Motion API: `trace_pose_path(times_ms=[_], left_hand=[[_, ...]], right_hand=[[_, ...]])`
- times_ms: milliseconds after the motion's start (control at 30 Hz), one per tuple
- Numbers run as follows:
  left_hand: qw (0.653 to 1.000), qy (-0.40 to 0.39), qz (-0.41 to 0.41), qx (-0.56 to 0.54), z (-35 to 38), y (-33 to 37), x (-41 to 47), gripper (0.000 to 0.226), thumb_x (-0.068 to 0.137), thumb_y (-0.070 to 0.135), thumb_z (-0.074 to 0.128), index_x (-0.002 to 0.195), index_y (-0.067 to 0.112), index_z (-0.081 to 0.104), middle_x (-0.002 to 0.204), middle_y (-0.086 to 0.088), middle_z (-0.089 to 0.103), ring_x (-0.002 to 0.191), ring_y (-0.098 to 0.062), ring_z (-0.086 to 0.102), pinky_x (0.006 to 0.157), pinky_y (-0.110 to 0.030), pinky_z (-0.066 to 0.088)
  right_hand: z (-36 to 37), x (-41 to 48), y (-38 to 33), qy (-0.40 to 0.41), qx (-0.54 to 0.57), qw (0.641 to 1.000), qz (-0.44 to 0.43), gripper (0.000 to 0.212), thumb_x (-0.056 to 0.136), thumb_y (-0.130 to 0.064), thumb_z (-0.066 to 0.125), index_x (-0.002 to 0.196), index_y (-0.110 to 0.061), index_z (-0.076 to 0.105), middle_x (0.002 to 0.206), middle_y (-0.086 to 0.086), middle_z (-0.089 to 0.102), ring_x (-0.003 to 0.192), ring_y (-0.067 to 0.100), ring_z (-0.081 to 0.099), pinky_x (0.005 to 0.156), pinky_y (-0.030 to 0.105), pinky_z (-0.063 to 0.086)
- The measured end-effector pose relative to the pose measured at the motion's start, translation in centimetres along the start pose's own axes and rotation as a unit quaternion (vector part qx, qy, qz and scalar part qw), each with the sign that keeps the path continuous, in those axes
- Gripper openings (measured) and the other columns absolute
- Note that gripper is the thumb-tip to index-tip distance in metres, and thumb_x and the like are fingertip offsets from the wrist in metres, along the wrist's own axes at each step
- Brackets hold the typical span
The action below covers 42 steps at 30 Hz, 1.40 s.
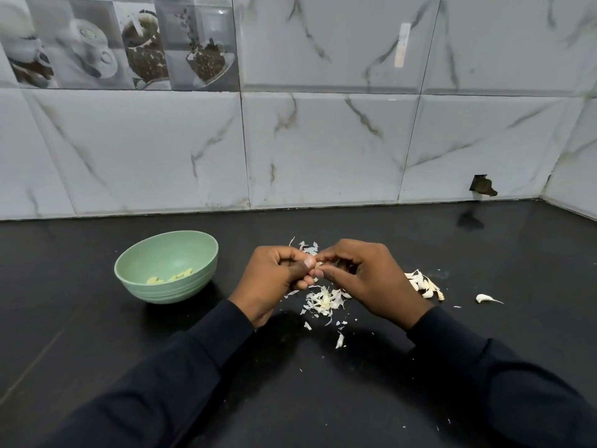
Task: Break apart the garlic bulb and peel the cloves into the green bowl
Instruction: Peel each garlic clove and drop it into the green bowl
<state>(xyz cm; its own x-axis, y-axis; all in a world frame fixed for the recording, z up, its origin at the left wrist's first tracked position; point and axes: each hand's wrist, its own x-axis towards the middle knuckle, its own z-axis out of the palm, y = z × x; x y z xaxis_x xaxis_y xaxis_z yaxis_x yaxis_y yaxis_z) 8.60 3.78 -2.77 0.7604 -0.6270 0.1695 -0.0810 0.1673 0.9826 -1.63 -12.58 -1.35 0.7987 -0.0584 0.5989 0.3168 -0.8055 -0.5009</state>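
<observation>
My left hand [274, 276] and my right hand [361, 276] meet above the black counter, both pinching one small garlic clove [318, 265] between fingertips; most of the clove is hidden by the fingers. The green bowl [142, 286] stands to the left of my left hand and holds a few peeled yellowish cloves [169, 277]. A cluster of unpeeled cloves [424, 284] lies just right of my right hand. One loose clove [483, 298] lies farther right.
Papery white garlic skins [323, 300] are scattered on the black counter [323, 399] below and behind my hands. A marble-tiled wall [323, 150] closes the back and the right corner. My dark sleeves cover the near counter.
</observation>
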Motion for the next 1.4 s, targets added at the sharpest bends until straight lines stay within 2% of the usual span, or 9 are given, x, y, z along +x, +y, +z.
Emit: trace_pose_path(times_ms=[167,300,467,733,867,1000,1200,1300,1400], left_hand=[[1.000,-0.001,-0.002,-0.026,-0.2,0.6,-0.4,0.007,0.087,0.000,0.073,0.090,-0.006,0.073,0.077,-0.016,0.074,0.058,-0.010,0.063,0.054,-0.017,0.049],[0.999,-0.015,-0.001,-0.046,-0.9,1.1,-0.4,0.020,0.086,0.005,0.075,0.103,-0.006,0.069,0.089,-0.020,0.076,0.071,-0.018,0.069,0.064,-0.023,0.052],[0.997,0.052,-0.041,-0.047,-2.2,0.8,0.1,0.034,0.101,0.034,0.060,0.103,0.001,0.067,0.076,-0.012,0.074,0.063,-0.017,0.070,0.057,-0.021,0.052],[0.980,0.057,-0.047,0.184,-3.2,0.0,-0.5,0.022,0.100,0.009,0.051,0.082,0.006,0.063,0.063,-0.007,0.065,0.043,-0.012,0.056,0.045,-0.020,0.045],[0.967,0.046,-0.051,0.245,-3.2,0.5,-0.5,0.037,0.095,0.002,0.046,0.061,0.012,0.056,0.051,0.002,0.060,0.039,-0.008,0.054,0.044,-0.019,0.045],[0.959,0.042,-0.049,0.277,-3.2,0.5,-0.5,0.040,0.097,0.003,0.047,0.058,0.011,0.054,0.040,0.007,0.054,0.032,-0.001,0.049,0.040,-0.012,0.041],[0.983,0.065,-0.031,0.167,-3.8,-1.3,0.5,0.020,0.097,0.020,0.067,0.086,0.003,0.067,0.061,-0.006,0.064,0.046,-0.015,0.052,0.047,-0.020,0.044],[0.981,0.054,-0.011,0.187,-3.9,-1.8,0.9,0.020,0.095,0.019,0.070,0.079,0.009,0.066,0.059,-0.005,0.064,0.044,-0.014,0.052,0.047,-0.021,0.043],[0.975,0.048,0.005,0.217,-3.8,-2.0,1.1,0.018,0.093,0.019,0.072,0.076,0.013,0.066,0.060,-0.006,0.066,0.044,-0.014,0.055,0.047,-0.019,0.044]], right_hand=[[0.1,0.0,-0.2,0.011,0.063,0.998,0.010,0.011,0.090,-0.014,0.080,0.101,-0.014,0.079,0.082,-0.009,0.073,0.071,0.012,0.071,0.065,0.023,0.054],[0.3,0.4,-0.5,0.018,0.115,0.993,0.033,0.010,0.089,-0.012,0.080,0.098,-0.015,0.079,0.079,-0.004,0.074,0.069,0.016,0.070,0.063,0.030,0.055],[0.5,2.8,-2.6,0.028,0.155,0.987,0.040,0.008,0.088,-0.012,0.081,0.092,-0.019,0.078,0.079,0.000,0.074,0.067,0.017,0.065,0.063,0.033,0.053],[7.4,12.3,-10.3,-0.131,0.034,0.987,-0.085,0.006,0.087,-0.018,0.080,0.092,-0.018,0.076,0.082,-0.011,0.074,0.079,0.006,0.069,0.073,0.023,0.054],[11.4,15.4,-11.9,-0.257,-0.026,0.961,-0.099,0.012,0.091,-0.009,0.070,0.098,-0.014,0.078,0.079,-0.017,0.069,0.070,-0.001,0.068,0.066,0.009,0.048],[12.7,16.5,-12.2,-0.304,-0.068,0.946,-0.092,0.018,0.088,-0.010,0.073,0.103,-0.016,0.080,0.076,-0.012,0.067,0.063,-0.007,0.060,0.063,0.011,0.044],[6.6,16.0,-11.7,-0.241,-0.038,0.967,-0.076,0.006,0.090,-0.018,0.076,0.093,-0.017,0.080,0.065,-0.023,0.065,0.061,-0.005,0.058,0.061,0.012,0.042],[1.2,14.0,-9.4,-0.226,-0.057,0.972,-0.024,0.018,0.092,-0.027,0.076,0.085,-0.011,0.074,0.064,-0.005,0.065,0.056,0.007,0.058,0.056,0.021,0.047],[-3.6,10.6,-5.8,-0.311,-0.101,0.944,0.049,0.014,0.093,-0.027,0.074,0.088,-0.015,0.076,0.069,0.008,0.070,0.053,0.016,0.060,0.055,0.021,0.045]])
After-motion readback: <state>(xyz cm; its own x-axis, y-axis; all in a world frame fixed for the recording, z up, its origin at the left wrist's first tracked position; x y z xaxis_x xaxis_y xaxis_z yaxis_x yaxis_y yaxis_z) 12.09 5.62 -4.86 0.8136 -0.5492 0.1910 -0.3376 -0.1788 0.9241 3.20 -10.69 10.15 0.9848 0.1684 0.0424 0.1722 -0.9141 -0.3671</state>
